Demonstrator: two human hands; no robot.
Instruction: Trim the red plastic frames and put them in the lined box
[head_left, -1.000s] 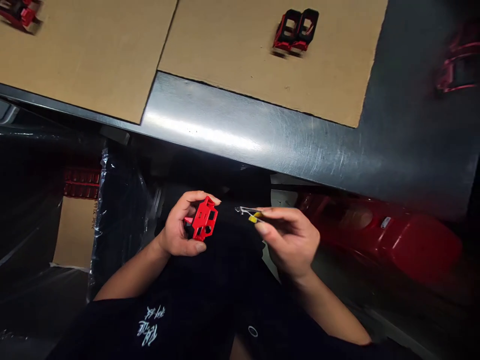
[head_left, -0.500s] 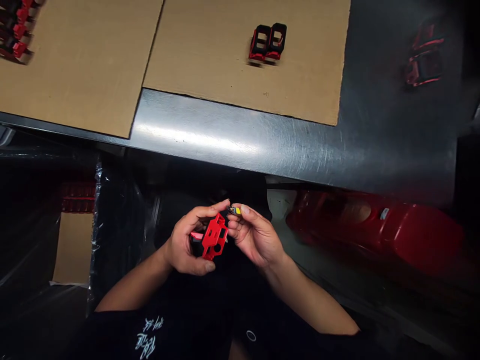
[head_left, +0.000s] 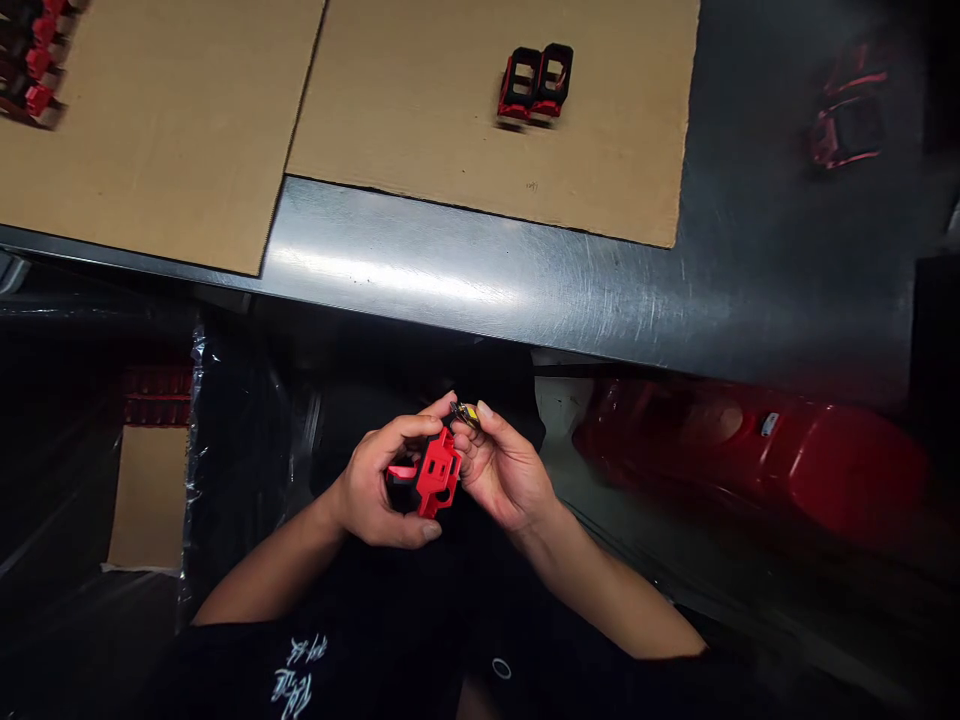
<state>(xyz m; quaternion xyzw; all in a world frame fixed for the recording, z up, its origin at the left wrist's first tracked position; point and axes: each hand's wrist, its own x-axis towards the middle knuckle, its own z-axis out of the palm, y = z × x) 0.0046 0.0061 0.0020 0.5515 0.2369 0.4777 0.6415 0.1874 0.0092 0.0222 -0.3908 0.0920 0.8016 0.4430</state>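
My left hand (head_left: 379, 480) grips a small red plastic housing (head_left: 437, 477) with square openings, held over my lap below the table edge. My right hand (head_left: 501, 472) pinches a small metal piece with a yellow part (head_left: 466, 413) and presses it against the top of the red housing. Both hands touch each other at the fingertips. The far side of the housing is hidden behind my fingers.
A steel table (head_left: 450, 280) carries two cardboard sheets (head_left: 165, 130). A pair of red-and-black parts (head_left: 536, 82) sits on the right sheet, more at the far left corner (head_left: 34, 60) and right (head_left: 844, 125). A red bin (head_left: 757, 455) lies under the table.
My right hand has moved left with the yellow-and-metal piece from apart to against the red housing. The housing has turned slightly in my left hand.
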